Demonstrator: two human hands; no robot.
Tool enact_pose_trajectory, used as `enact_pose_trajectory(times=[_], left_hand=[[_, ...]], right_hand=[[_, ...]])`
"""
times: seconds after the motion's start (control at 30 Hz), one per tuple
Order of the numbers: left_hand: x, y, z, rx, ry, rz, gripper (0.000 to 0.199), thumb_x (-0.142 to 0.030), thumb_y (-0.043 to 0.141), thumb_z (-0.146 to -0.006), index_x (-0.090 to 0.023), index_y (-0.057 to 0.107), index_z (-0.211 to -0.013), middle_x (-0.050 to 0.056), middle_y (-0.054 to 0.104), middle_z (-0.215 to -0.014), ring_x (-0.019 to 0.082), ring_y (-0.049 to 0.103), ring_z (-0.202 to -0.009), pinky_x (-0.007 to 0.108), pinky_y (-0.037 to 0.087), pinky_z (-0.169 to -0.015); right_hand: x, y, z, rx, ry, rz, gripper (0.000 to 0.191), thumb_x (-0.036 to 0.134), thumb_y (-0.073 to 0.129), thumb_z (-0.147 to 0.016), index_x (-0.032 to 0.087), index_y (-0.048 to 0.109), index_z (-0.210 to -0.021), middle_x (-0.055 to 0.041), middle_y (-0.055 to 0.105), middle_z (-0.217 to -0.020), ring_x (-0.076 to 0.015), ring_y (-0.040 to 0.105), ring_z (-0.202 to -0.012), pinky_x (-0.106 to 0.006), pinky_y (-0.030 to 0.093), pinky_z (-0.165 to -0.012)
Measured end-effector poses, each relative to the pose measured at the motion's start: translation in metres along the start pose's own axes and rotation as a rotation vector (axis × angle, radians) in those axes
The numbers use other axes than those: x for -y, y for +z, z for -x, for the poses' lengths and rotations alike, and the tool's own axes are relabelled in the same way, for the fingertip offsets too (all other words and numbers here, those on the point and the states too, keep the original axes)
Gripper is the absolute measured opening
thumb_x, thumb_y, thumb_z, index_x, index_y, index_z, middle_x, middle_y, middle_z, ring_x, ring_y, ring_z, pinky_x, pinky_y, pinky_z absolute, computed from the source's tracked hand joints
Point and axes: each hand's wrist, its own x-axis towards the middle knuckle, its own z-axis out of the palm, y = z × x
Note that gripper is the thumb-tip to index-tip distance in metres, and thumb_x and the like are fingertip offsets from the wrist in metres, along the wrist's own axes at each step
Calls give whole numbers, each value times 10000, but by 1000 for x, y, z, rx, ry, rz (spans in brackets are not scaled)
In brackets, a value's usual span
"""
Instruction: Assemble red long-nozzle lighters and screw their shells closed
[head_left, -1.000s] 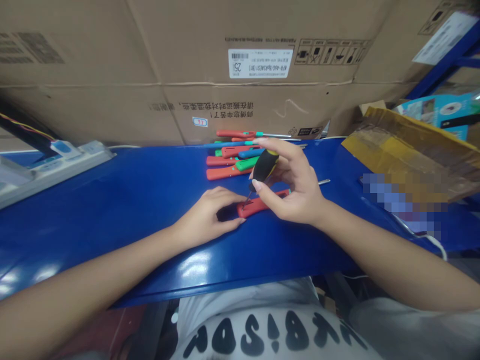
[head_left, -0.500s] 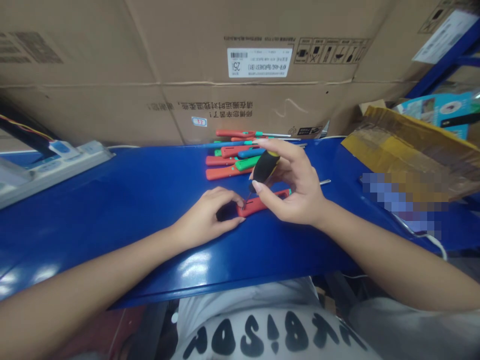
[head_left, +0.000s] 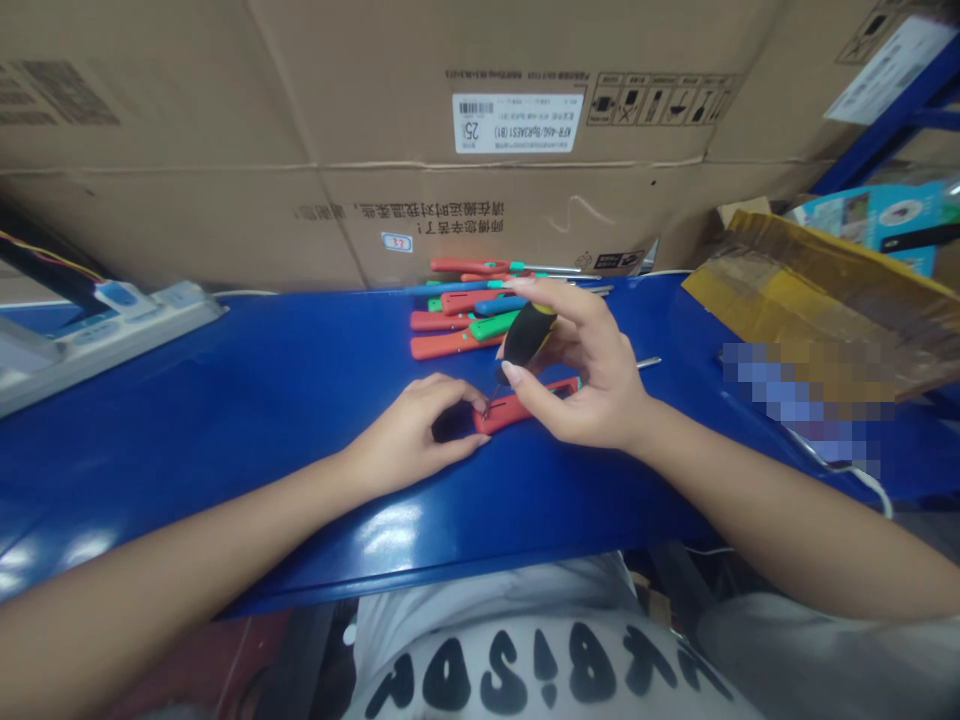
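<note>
A red stick lighter (head_left: 511, 409) lies on the blue table, its metal tip sticking out to the right past my right hand. My left hand (head_left: 424, 430) pinches the end of its handle between thumb and fingers. My right hand (head_left: 589, 375) is closed round a black and yellow screwdriver (head_left: 527, 338), held tilted. The screwdriver's thin shaft reaches down to the lighter's handle end, close to my left fingertips; the exact contact of its tip is too small to make out. Behind my right hand lies a pile of red, green and blue stick lighters (head_left: 442, 345), partly hidden.
A large cardboard box (head_left: 247, 200) stands along the back of the blue table (head_left: 225, 400). To the left sits a white power strip (head_left: 157, 320) with a plug and wires. A taped cardboard piece (head_left: 817, 300) and a blurred item (head_left: 795, 400) are at the right.
Hardly anything differs. Both hands, the screwdriver and the red lighter keep their places; the view has shifted very slightly.
</note>
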Motion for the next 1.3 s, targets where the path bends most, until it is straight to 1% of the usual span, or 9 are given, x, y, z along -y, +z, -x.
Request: enact_pose_trajectory(times=[0.23,0.37,0.53,0.7,0.8,0.93,1.03,1.13,1.3], left_hand=[[0,0,1,10,-8,-2,163,-319,693,-911,-234,630,-1035,21,716,-1076,216,653,-1036,385,487,-962],[0,0,0,12,-7,0,157,-316,693,-909,-237,634,-1031,19,719,-1073,217,655,-1034,383,490,-961],[0,0,0,2,4,4,162,-314,698,-908,-241,634,-1038,12,719,-1074,215,654,-1038,375,481,-965],[0,0,0,4,4,8,170,-305,706,-903,-240,630,-1040,7,719,-1077,208,654,-1039,370,478,-968],[1,0,0,4,10,10,171,-300,703,-905,-240,629,-1047,8,719,-1075,207,656,-1035,369,481,-965],[1,0,-1,1,20,14,166,-285,703,-906,-237,629,-1046,5,718,-1073,199,656,-1031,358,481,-960],[1,1,-1,-7,29,20,166,-277,710,-900,-230,631,-1038,2,717,-1060,194,657,-1022,344,485,-942],[0,2,-1,-15,21,17,168,-274,717,-892,-227,636,-1031,-3,719,-1049,193,659,-1012,340,485,-936],[0,2,0,-14,18,17,176,-252,722,-883,-230,636,-1034,-13,716,-1062,185,655,-1020,333,477,-945]], right_hand=[[-2,-1,2,25,37,53,626,263,616,-915,320,381,-1492,-74,509,-1467,-167,725,-937,-291,650,-718],[-2,0,2,-4,22,51,633,233,637,-889,314,409,-1474,-72,519,-1454,-162,721,-917,-285,650,-696],[-1,0,1,-3,18,33,644,205,639,-884,311,406,-1475,-62,557,-1403,-164,720,-915,-275,647,-684],[-1,-1,3,24,28,64,632,248,616,-914,329,370,-1490,-61,518,-1441,-176,719,-935,-315,662,-721],[-2,-1,3,29,22,75,623,261,610,-919,330,370,-1491,-63,512,-1454,-177,717,-930,-317,667,-712],[-1,-1,1,33,11,62,633,217,617,-906,317,382,-1485,-62,529,-1440,-175,714,-936,-303,660,-701],[0,-3,-2,69,7,48,633,179,613,-900,295,385,-1479,-69,533,-1432,-172,705,-956,-294,649,-722],[2,-6,-6,151,45,73,605,191,577,-933,268,354,-1490,-95,522,-1456,-177,700,-993,-304,638,-772],[5,-10,-14,263,66,132,586,204,536,-968,239,308,-1507,-113,474,-1523,-174,686,-1070,-319,608,-892]])
